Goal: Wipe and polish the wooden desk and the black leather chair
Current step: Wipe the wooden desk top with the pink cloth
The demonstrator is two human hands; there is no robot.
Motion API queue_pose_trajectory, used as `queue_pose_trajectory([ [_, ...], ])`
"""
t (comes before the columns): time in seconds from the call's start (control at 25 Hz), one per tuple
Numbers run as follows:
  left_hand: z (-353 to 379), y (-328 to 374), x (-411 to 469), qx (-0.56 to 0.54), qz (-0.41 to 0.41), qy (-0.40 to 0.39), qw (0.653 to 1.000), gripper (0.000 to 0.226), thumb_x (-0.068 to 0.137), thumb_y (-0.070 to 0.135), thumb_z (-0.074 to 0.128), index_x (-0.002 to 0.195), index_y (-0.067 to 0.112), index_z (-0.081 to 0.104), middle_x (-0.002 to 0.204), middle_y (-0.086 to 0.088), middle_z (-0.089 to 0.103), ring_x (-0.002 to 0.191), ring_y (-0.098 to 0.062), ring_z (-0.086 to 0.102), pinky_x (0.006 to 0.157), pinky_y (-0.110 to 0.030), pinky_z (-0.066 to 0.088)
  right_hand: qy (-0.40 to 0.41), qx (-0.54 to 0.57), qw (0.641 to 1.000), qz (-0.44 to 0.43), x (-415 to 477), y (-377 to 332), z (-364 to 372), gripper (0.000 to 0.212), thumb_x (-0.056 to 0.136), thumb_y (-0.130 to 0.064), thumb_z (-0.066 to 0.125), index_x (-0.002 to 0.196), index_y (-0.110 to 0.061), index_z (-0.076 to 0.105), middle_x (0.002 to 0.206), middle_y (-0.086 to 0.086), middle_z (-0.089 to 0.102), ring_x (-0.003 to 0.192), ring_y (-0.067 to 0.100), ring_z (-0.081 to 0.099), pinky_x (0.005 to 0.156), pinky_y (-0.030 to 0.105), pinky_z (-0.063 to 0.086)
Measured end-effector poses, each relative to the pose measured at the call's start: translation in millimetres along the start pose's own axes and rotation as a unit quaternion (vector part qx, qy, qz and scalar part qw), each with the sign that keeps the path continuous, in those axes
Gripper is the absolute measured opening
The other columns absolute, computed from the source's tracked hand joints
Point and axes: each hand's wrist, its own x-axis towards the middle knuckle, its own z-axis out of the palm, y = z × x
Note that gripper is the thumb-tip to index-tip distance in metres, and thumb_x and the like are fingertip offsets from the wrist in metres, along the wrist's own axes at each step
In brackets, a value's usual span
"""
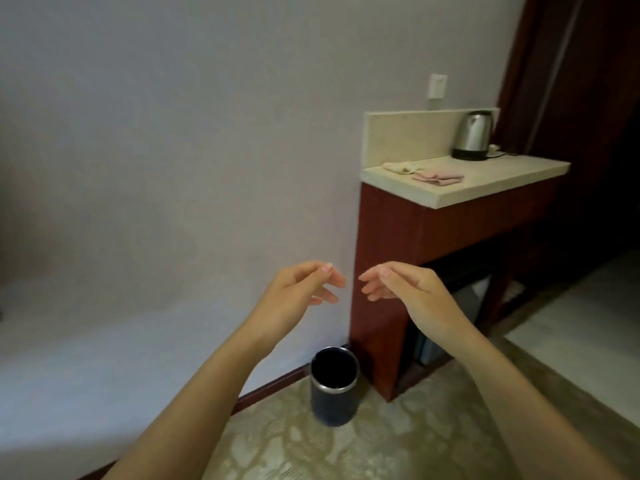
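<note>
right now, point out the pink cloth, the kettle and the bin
pink cloth (438,177), head view, middle of the folds
kettle (472,133), head view, steel body
bin (332,407), head view, dark outer wall

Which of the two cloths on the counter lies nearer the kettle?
The pink cloth; the beige cloth lies left of it, farther from the kettle.

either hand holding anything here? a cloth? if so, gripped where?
Nothing is held. The left hand and right hand hang in the air with fingers loosely curled. The two cloths lie untouched on the counter top.
</note>
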Motion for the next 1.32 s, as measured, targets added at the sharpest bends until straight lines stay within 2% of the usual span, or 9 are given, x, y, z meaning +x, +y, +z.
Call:
queue_pose_trajectory([
  [0.24, 95.1, -38.2, 164.6, -0.026, 0.019, -0.090, 0.995, 0.028, 0.100, 0.020, 0.044, 0.087, 0.018, 0.068, 0.092, 0.005, 0.072, 0.079, -0.012, 0.066, 0.084, -0.025, 0.049, 0.063, -0.092, 0.992, 0.058, 84.0, 92.9, -114.9, 0.026, 0.098, -0.017, 0.049, 0.089, -0.010, 0.072, 0.080, 0.007, 0.071, 0.075, 0.014, 0.068, 0.071, 0.017, 0.051],
  [0.44, 145.5, -62.9, 323.4, -0.034, 0.041, -0.099, 0.994, 0.015, 0.098, 0.020, 0.050, 0.098, 0.023, 0.065, 0.099, 0.002, 0.070, 0.083, -0.015, 0.067, 0.081, -0.029, 0.049, 0.087, -0.166, 0.978, 0.091, 191.8, 160.2, -195.5, 0.026, 0.098, -0.021, 0.051, 0.090, -0.012, 0.074, 0.080, 0.001, 0.072, 0.074, 0.006, 0.067, 0.071, 0.011, 0.047],
  [0.6, 184.0, -60.7, 429.4, -0.032, 0.059, -0.099, 0.993, 0.014, 0.096, 0.021, 0.054, 0.101, 0.028, 0.064, 0.103, 0.009, 0.066, 0.094, -0.007, 0.062, 0.078, -0.013, 0.045, 0.085, -0.224, 0.966, 0.099, 260.0, 193.1, -248.4, 0.021, 0.096, -0.025, 0.055, 0.091, -0.018, 0.074, 0.078, -0.006, 0.072, 0.076, 0.003, 0.066, 0.077, 0.019, 0.051],
  [0.76, 222.1, -65.8, 511.3, 0.018, 0.080, -0.086, 0.993, 0.015, 0.095, 0.019, 0.056, 0.106, 0.025, 0.064, 0.110, 0.013, 0.062, 0.104, -0.004, 0.056, 0.073, -0.003, 0.041, 0.110, -0.264, 0.956, 0.064, 325.9, 227.6, -295.8, 0.016, 0.090, -0.030, 0.062, 0.081, -0.022, 0.073, 0.073, -0.006, 0.070, 0.073, 0.008, 0.065, 0.074, 0.037, 0.054],
  [0.88, 242.6, -70.4, 563.1, 0.066, 0.109, -0.036, 0.991, 0.021, 0.090, 0.018, 0.063, 0.104, 0.033, 0.060, 0.112, 0.019, 0.055, 0.110, -0.004, 0.048, 0.078, -0.001, 0.037, 0.118, -0.294, 0.949, -0.014, 374.0, 256.4, -327.6, 0.018, 0.083, -0.033, 0.068, 0.072, -0.019, 0.067, 0.068, -0.009, 0.064, 0.069, 0.007, 0.059, 0.063, 0.034, 0.050],
  [0.96, 254.3, -73.4, 593.9, 0.140, 0.142, -0.007, 0.980, 0.032, 0.084, 0.021, 0.069, 0.106, 0.037, 0.055, 0.109, 0.027, 0.047, 0.117, -0.006, 0.040, 0.094, -0.013, 0.038, 0.088, -0.316, 0.942, -0.066, 405.0, 277.2, -352.7, 0.020, 0.079, -0.034, 0.071, 0.072, -0.019, 0.060, 0.073, -0.015, 0.057, 0.076, 0.004, 0.053, 0.064, 0.023, 0.045],
  [1.04, 262.8, -71.1, 619.2, 0.254, 0.148, -0.003, 0.956, 0.046, 0.079, 0.029, 0.073, 0.120, 0.035, 0.052, 0.115, 0.024, 0.044, 0.122, -0.008, 0.032, 0.102, -0.029, 0.033, 0.018, -0.342, 0.936, -0.075, 434.4, 294.1, -377.2, 0.024, 0.076, -0.037, 0.075, 0.084, -0.024, 0.056, 0.089, -0.018, 0.052, 0.089, 0.004, 0.046, 0.075, 0.021, 0.042],
  [1.16, 268.6, -66.1, 640.1, 0.391, 0.138, -0.019, 0.910, 0.055, 0.081, 0.037, 0.068, 0.132, 0.030, 0.049, 0.129, 0.015, 0.045, 0.123, -0.010, 0.029, 0.101, -0.029, 0.026, -0.084, -0.360, 0.927, -0.059, 456.0, 305.9, -395.1, 0.050, 0.072, -0.051, 0.075, 0.109, -0.035, 0.045, 0.114, -0.022, 0.039, 0.110, 0.000, 0.035, 0.093, 0.023, 0.035],
  [1.32, 277.0, -63.3, 652.5, 0.431, 0.137, 0.017, 0.892, 0.031, 0.084, 0.030, 0.062, 0.114, 0.029, 0.060, 0.107, 0.016, 0.048, 0.109, -0.013, 0.039, 0.092, -0.029, 0.030, -0.128, -0.334, 0.930, -0.078, 471.9, 311.0, -401.7, 0.070, 0.069, -0.059, 0.071, 0.120, -0.051, 0.025, 0.113, -0.041, 0.022, 0.107, -0.018, 0.027, 0.100, 0.019, 0.027],
])
